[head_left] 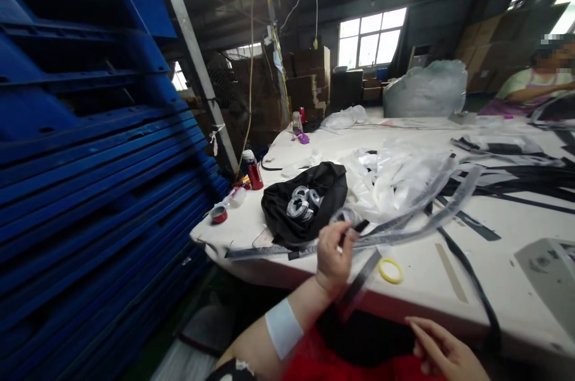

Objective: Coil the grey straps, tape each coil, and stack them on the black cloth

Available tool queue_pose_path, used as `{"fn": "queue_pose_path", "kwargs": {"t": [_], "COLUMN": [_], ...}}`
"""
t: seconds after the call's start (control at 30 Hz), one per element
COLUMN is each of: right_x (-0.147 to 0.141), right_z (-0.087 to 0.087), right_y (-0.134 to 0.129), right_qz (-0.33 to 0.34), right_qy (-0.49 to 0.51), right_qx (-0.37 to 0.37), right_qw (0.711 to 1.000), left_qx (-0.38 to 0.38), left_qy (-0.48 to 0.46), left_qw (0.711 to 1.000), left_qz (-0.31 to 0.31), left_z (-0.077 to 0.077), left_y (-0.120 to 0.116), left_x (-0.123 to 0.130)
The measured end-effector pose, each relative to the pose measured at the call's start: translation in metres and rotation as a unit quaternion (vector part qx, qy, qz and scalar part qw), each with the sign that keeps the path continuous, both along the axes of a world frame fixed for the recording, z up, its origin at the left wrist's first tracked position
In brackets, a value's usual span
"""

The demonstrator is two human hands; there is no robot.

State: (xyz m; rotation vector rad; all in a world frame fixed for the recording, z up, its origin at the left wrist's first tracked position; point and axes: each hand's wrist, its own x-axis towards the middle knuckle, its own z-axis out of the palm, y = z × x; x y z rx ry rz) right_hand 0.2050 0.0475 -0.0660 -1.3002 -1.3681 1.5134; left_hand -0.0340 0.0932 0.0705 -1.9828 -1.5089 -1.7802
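Black fabric, bunched up like an open bag (274, 213), sits around the middle of the frame on a white-covered table (417, 267), with a few plastic-looking coils (300, 206) piled inside. Just right of it, the left hand (333, 255) has thumb and fingers pinching a short black strip (362, 226), so that strip's a bit right of and below centre. There's a clear roll (344, 214) right behind those fingertips, can't tell if they touch it. Pale blue patch (284, 327) on that forearm, btw. The right hand (442, 350) is down at the lower right, below the table edge, fingers held close together and pointing up-left; can't tell if there's anything between them. A yellow ring (380, 269) lies near the front edge, and long clearish strips (456, 206) run off toward the right. Red tape roll (219, 215) at the table's left end, blue pallets (90, 189) stacked all down the left, and another person (530, 84) at upper right.
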Motion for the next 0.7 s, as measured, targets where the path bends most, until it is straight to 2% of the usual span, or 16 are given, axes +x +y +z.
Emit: {"fn": "queue_pose_path", "kwargs": {"t": [0.03,0.07,0.1,0.17,0.2,0.27,0.33,0.43,0.53,0.7], "right_x": [0.004,0.007,0.009,0.01,0.01,0.008,0.007,0.01,0.015,0.018], "right_z": [-0.001,-0.002,-0.002,-0.002,-0.002,-0.004,-0.008,-0.013,-0.012,-0.005], "right_y": [0.0,0.0,0.0,-0.004,-0.007,-0.013,-0.02,-0.028,-0.031,-0.031], "right_qz": [-0.005,-0.01,-0.012,-0.006,-0.002,0.002,-0.004,-0.025,-0.038,-0.039], "right_qy": [-0.006,-0.008,-0.008,-0.004,-0.003,-0.001,0.003,0.015,0.023,0.022], "right_qx": [-0.005,-0.009,-0.011,-0.014,-0.014,-0.016,-0.025,-0.042,-0.056,-0.054], "right_qw": [1.0,1.0,1.0,1.0,1.0,1.0,1.0,0.999,0.997,0.998], "left_qx": [0.041,0.05,0.028,-0.096,-0.138,-0.19,-0.206,-0.236,-0.278,-0.319], "left_qy": [0.031,0.059,0.083,0.142,0.159,0.191,0.22,0.275,0.331,0.407], "left_qw": [0.998,0.994,0.99,0.973,0.966,0.956,0.951,0.931,0.901,0.856], "left_qz": [0.037,0.072,0.107,0.155,0.149,0.117,0.074,0.034,0.032,0.004], "left_z": [0.015,0.029,0.04,0.052,0.052,0.043,0.024,-0.007,-0.031,-0.052], "left_y": [0.019,0.038,0.057,0.09,0.102,0.116,0.115,0.096,0.075,0.06], "left_x": [-0.017,-0.034,-0.05,-0.074,-0.081,-0.082,-0.07,-0.042,-0.019,0.001]}}
